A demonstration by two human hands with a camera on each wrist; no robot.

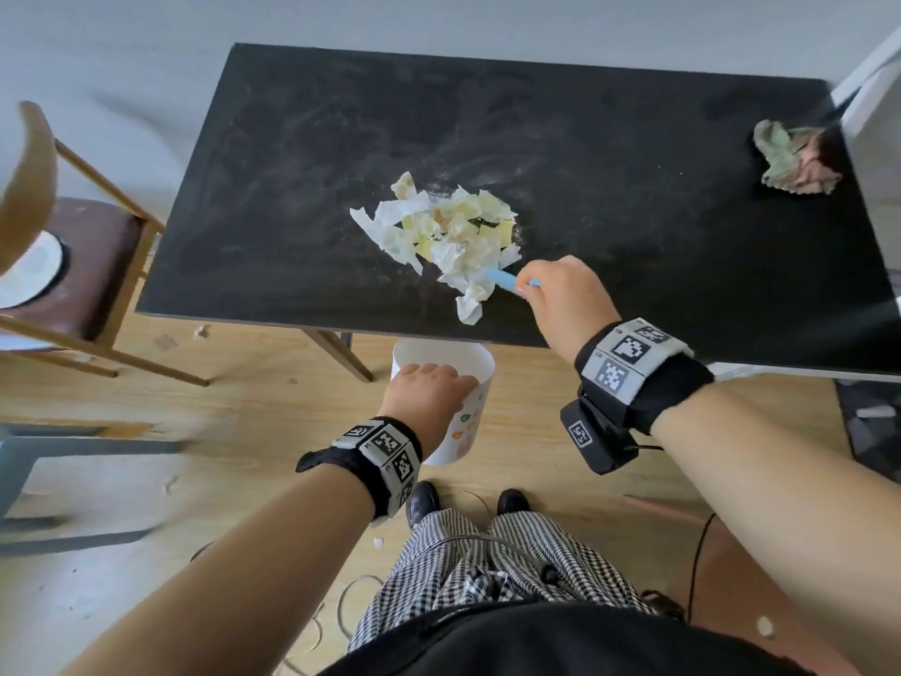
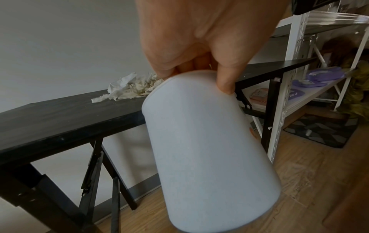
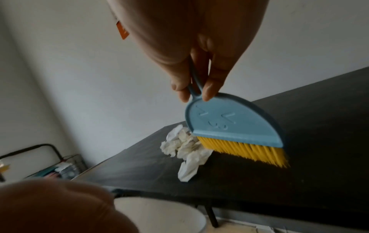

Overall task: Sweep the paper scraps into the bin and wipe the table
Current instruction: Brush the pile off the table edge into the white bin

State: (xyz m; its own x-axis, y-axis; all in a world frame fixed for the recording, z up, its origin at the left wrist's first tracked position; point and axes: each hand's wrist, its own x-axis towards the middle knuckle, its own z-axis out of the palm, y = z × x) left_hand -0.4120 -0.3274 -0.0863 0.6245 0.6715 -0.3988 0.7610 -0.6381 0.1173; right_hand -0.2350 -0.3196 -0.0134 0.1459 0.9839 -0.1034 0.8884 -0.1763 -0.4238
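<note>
left hand (image 1: 429,390) gripping rim of white cylindrical plastic bin (image 1: 468,422) — held under black tabletop (image 1: 292,187) edge as catch | right hand (image 1: 560,297) pinching blue yellow-bristled brush (image 3: 231,126) — bristles behind crumpled paper scraps (image 1: 446,234), likely to drag binward

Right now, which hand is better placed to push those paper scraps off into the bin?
The right hand: it grips the brush beside the scraps. The left hand holds the bin below the table edge.

Black marker-tagged wristbands (image 1: 385,451), checked trousers (image 1: 468,568), black shoes (image 1: 422,500)
</note>
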